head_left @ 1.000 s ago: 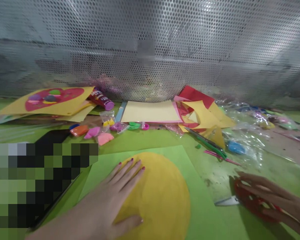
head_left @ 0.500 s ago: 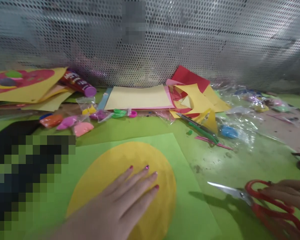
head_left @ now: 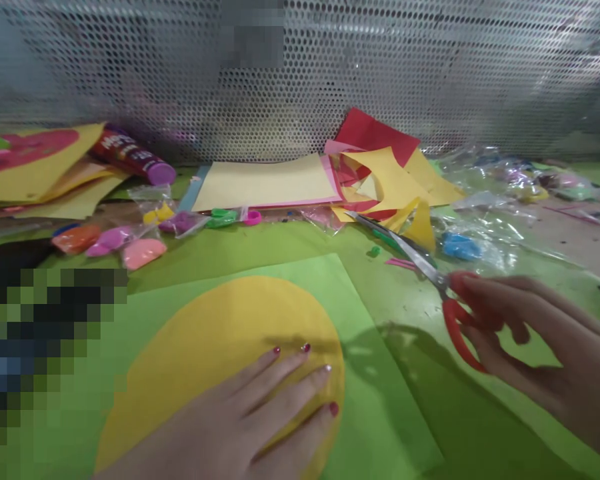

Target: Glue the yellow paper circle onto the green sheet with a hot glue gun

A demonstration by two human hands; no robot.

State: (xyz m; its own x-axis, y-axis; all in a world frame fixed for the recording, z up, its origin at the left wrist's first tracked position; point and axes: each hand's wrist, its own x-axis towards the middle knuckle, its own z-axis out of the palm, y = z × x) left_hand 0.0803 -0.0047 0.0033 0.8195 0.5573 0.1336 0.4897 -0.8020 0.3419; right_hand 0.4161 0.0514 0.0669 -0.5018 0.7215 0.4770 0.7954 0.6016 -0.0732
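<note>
My left hand [head_left: 260,407] lies flat, fingers spread, on a large yellow paper oval [head_left: 240,313]. Under that oval is a light green sheet of paper [head_left: 325,277], flat on the table. Over to the right, my right hand [head_left: 545,340] grips a pair of red-handled scissors [head_left: 463,327] by the handles. The blades are closed together and point up and left, above the table. Beyond the blade tips lie a green-handled craft knife [head_left: 387,240] and yellow paper scraps [head_left: 420,223]. The scissors' shadow falls across the green sheet.
Small bags of coloured clay [head_left: 143,253] line the back. Behind them are cream paper sheets [head_left: 265,183], a red tube with a purple cap [head_left: 135,157] and a red sheet [head_left: 375,133]. Clear plastic bags [head_left: 500,233] lie right. A perforated metal panel [head_left: 300,80] closes the far side.
My right hand has raised the scissors from the lower right, up and to the left. My left hand stays flat on the yellow oval. The view has shifted slightly.
</note>
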